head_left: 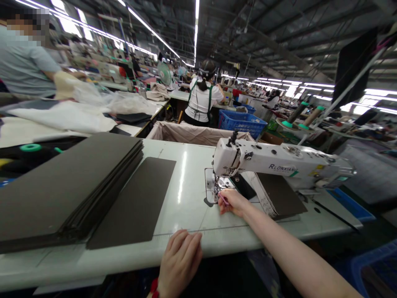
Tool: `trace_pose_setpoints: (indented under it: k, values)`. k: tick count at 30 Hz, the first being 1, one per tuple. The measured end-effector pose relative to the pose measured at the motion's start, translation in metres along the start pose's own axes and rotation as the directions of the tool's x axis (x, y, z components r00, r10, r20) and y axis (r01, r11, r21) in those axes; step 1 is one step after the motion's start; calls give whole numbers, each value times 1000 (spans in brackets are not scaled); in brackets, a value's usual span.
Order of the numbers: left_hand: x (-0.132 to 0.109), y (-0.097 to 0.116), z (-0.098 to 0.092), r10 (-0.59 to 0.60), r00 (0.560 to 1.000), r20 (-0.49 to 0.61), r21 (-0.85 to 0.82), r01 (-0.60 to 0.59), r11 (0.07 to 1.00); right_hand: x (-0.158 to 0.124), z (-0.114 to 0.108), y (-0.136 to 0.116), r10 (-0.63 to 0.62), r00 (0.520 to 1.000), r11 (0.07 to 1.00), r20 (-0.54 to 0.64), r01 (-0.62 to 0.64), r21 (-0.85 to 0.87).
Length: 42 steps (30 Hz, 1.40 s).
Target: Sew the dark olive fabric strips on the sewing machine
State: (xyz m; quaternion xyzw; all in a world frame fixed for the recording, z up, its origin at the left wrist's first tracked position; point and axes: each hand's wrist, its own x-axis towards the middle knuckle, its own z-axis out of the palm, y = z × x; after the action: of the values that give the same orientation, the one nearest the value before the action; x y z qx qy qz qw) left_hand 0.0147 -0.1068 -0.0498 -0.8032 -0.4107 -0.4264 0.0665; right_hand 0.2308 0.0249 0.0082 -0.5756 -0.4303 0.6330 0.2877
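Observation:
My right hand (232, 202) is closed around a slim pink tool (223, 199), right at the needle area of a white sewing machine (263, 157). The tool's far end is hidden among the machine's metal parts, and its exact kind does not show. On the table's front edge rests my left hand (181, 258), fingers loosely bent and holding nothing. A single dark grey-brown panel (139, 198) lies flat left of the machine. Beside it stands a thick stack of similar panels (71, 178). More dark panels (281, 192) are piled under the machine arm.
A cloth-lined bin (189, 133) adjoins the table's far edge. Blue crates (240, 121) stand beyond it. Thread cones (296, 114) rise behind the machine at right. One co-worker (201, 97) sits ahead; another person (27, 66) is at far left near white cloth (62, 118).

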Motion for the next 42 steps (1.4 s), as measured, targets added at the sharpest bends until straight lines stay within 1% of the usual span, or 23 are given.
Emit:
trace_pose_setpoints:
  k: [6,13,16,20,22,24,26,28,30,31,34,37,39,42]
  values:
    - [-3,-2,2,-2,1000,4,-3,2,1000,9,0,3,-3,1000,999,-5,3,43]
    - [-2,-4,2,-6,1000,14,-19,6,1000,18,-9,0,-27,999,999,19,26,24]
    - [-3,-5,3,-11,1000,13,-11,11,1000,16,-12,-1,-59,996,998,70,61,-28]
    - [-1,-2,2,-19,999,26,-28,20,999,9,-17,-1,-79,976,982,201,110,-150]
    - [4,1,-2,-56,997,59,-65,60,996,3,-20,-2,-73,963,968,260,131,-215]
    - [12,3,-6,-112,988,110,-106,124,987,-5,-27,-3,-63,953,950,298,149,-275]
    - [24,2,-10,-161,972,171,-128,184,975,-15,-37,-3,-39,945,928,324,154,-339]
    - [42,0,-12,-193,958,212,-117,221,968,-27,-49,0,-14,943,904,332,153,-399]
    - [64,-4,-11,-225,943,245,-85,252,964,-40,-60,5,-26,953,885,302,163,-436]
    - [76,-5,-8,-239,934,265,-67,265,962,-46,-64,9,-55,961,879,271,175,-444]
    - [111,-10,6,-261,888,378,5,281,960,-59,-66,24,-204,970,871,133,242,-427]
    - [139,-20,26,-277,842,464,76,274,959,-65,-59,42,-350,937,864,-8,320,-388]
    - [151,-29,38,-306,808,503,116,287,951,-67,-54,51,-420,904,856,-79,366,-365]
    - [159,-44,50,-340,727,596,159,308,938,-70,-53,59,-497,856,836,-140,429,-344]
